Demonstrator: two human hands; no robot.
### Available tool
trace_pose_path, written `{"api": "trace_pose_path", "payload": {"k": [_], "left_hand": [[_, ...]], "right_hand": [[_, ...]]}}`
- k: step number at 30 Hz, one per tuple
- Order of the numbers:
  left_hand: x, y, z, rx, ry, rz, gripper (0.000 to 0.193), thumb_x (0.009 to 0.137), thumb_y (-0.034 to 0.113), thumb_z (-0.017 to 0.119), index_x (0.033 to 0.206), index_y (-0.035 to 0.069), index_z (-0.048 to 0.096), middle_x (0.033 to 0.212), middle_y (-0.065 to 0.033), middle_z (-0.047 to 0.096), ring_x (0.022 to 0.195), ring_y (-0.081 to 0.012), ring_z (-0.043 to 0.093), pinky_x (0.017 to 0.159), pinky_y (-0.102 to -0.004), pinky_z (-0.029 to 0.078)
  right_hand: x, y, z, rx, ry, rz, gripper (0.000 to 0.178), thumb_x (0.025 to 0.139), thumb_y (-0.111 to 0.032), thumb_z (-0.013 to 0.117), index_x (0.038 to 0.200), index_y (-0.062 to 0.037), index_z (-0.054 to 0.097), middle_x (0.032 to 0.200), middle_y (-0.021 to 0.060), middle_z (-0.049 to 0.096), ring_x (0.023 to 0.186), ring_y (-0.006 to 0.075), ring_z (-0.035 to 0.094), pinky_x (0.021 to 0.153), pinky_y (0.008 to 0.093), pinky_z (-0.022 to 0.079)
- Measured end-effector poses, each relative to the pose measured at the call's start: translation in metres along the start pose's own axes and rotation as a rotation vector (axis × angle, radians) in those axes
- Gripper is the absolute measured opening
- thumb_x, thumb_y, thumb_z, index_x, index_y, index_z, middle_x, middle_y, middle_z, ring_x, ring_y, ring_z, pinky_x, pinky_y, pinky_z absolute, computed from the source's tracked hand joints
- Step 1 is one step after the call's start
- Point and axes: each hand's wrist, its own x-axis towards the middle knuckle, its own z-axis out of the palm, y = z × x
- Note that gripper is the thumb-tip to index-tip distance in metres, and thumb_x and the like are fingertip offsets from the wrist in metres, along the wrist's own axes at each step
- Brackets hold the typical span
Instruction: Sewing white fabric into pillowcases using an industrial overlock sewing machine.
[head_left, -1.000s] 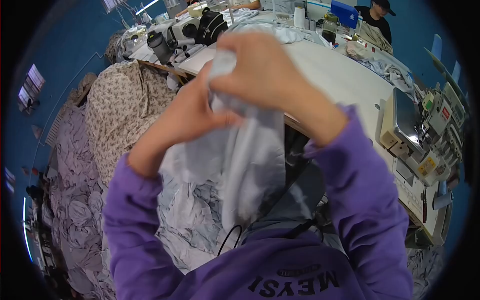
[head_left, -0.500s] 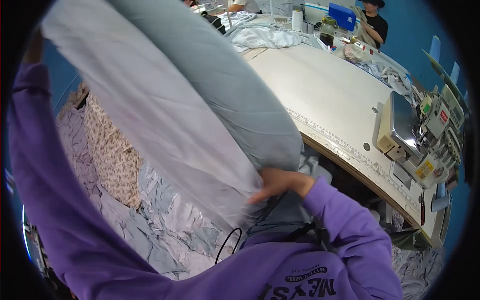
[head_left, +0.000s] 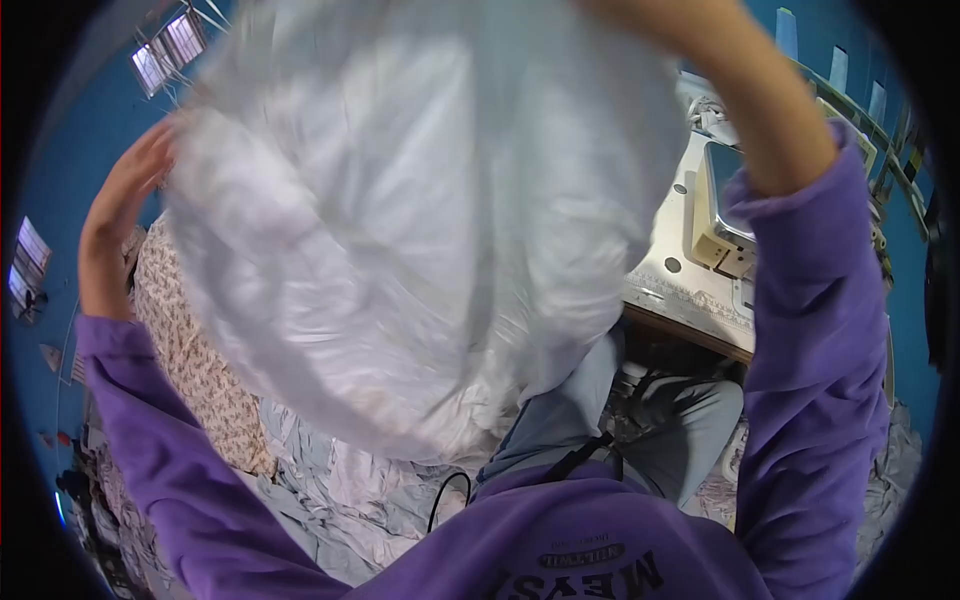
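A large pale grey-white cloth (head_left: 400, 230) hangs spread out in front of me, billowing and blurred by motion. At its left edge is my left hand (head_left: 140, 170), raised, with fingers curled against the cloth's margin. My right hand (head_left: 670, 20) reaches up to the cloth's upper right part. Its fingers are cut off by the top of the picture or lost in blur, so their grip does not show. The cloth's lower edge hangs above my lap, over my grey trousers (head_left: 690, 430).
To the right stands a white worktable (head_left: 672, 215) with a ruler strip along its edge and a sewing machine (head_left: 725, 225), partly behind my right arm. A flower-patterned cloth (head_left: 190, 350) lies at the left. Heaped pale fabric (head_left: 340, 490) lies below it.
The cloth has gone from a long folded shape slanting across the view to a wide, billowing spread. My right hand has risen from near my lap to the top; my left hand is now lower.
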Motion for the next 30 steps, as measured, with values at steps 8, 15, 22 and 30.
{"api": "trace_pose_path", "payload": {"k": [8,15,22,30], "left_hand": [[-0.078,0.076,0.181,-0.012,-0.694,0.174,0.026,0.080,0.019,0.066,0.096,-0.001,0.063,0.079,-0.0029,0.062,0.075,-0.0096,0.055,0.070,-0.0260,0.045],[-0.085,0.005,0.086,-0.049,-0.097,0.060,0.019,0.075,0.011,0.063,0.089,-0.002,0.065,0.084,-0.0078,0.065,0.076,-0.0161,0.061,0.071,-0.0264,0.046],[-0.101,0.049,0.178,0.146,-0.072,0.417,0.072,0.063,0.027,0.080,0.124,0.003,0.049,0.125,-0.0154,0.051,0.119,-0.0280,0.045,0.101,-0.0354,0.033],[-0.109,0.031,0.134,-0.492,0.155,0.183,0.043,0.080,0.005,0.061,0.121,0.002,0.048,0.112,-0.0072,0.056,0.103,-0.0173,0.054,0.089,-0.0318,0.044]], "right_hand": [[-0.080,-0.047,0.047,0.504,-1.083,-0.005,0.037,0.066,-0.034,0.068,0.079,0.0006,0.064,0.064,0.0175,0.059,0.061,0.0270,0.059,0.058,0.0360,0.046],[-0.213,0.017,0.109,0.522,-0.882,0.204,0.033,0.075,-0.032,0.066,0.089,-0.0013,0.064,0.076,0.0154,0.063,0.068,0.0241,0.060,0.066,0.0329,0.047],[-0.100,-0.068,0.090,0.830,-0.381,0.176,0.027,0.076,-0.023,0.067,0.093,-0.0031,0.064,0.088,0.0118,0.063,0.080,0.0193,0.060,0.070,0.0299,0.047],[-0.197,-0.052,0.153,1.085,-0.550,0.259,0.052,0.060,-0.037,0.081,0.094,-0.0012,0.063,0.099,0.0117,0.062,0.086,0.0212,0.059,0.074,0.0309,0.046]]}}
